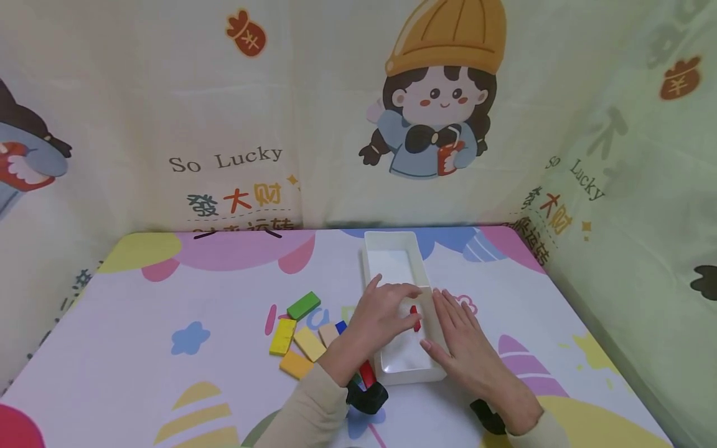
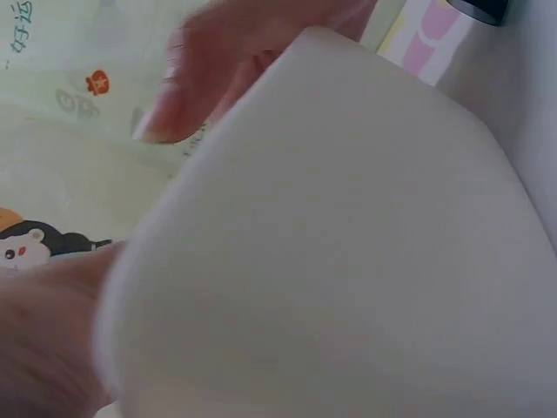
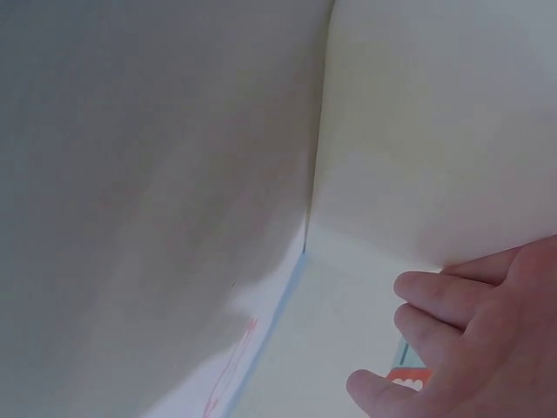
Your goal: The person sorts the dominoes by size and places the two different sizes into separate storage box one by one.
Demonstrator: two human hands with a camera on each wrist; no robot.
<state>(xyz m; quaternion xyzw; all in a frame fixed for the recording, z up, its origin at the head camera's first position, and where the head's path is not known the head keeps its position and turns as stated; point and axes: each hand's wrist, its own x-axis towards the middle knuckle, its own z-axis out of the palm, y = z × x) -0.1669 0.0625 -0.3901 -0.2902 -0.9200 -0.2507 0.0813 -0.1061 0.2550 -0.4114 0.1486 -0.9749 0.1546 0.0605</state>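
A long white box (image 1: 411,377) with a divider across its middle stands on the table in the head view. Over its near compartment my left hand (image 1: 378,317) reaches in from the left, thumb and forefinger parted. A narrow red block (image 1: 415,311) is in that compartment; the left thumb tip overlaps it. Along the box's right wall my right hand (image 1: 467,348) lies with straight fingers, its thumb stretched toward the near compartment. The box's outer side (image 2: 348,226) fills most of the left wrist view. Fingers of the right hand (image 3: 479,322) show in the right wrist view.
Left of the box lie loose blocks: green (image 1: 304,305), yellow (image 1: 282,336), pale yellow (image 1: 309,343), orange (image 1: 295,365), beige (image 1: 328,334), blue (image 1: 341,326) and red (image 1: 367,376). My left forearm partly covers the group. A printed curtain (image 1: 330,112) encloses the table's back and sides.
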